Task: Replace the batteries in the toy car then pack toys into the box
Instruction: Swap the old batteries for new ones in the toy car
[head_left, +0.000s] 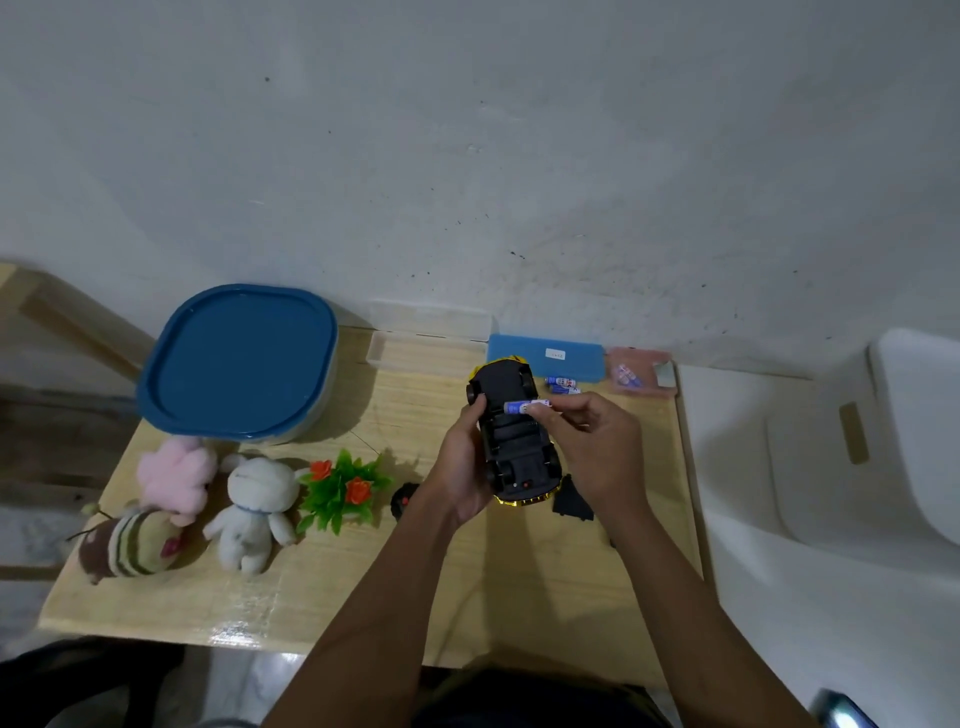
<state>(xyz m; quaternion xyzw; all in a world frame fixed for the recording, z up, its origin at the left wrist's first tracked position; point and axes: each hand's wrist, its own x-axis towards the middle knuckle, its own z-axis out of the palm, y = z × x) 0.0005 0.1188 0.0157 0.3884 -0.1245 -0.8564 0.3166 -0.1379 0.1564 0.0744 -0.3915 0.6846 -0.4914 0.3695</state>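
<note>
The yellow toy car (511, 431) lies upside down above the wooden table (363, 587), black underside up. My left hand (462, 467) grips its left side. My right hand (589, 436) pinches a blue-and-white battery (524, 407) over the car's underside. More batteries (562, 383) lie on the table just behind the car. The black battery cover (571, 500) rests to the right of the car. The large box with a blue lid (239, 358) stands at the back left.
Plush toys sit at the front left: a pink one (176, 473), a striped bee (130, 540) and a white bunny (254, 509). A plastic plant (343, 488) and black remote (405, 501) lie beside them. A clear tray (426, 353), blue case (550, 356) and pink packet (636, 374) line the back.
</note>
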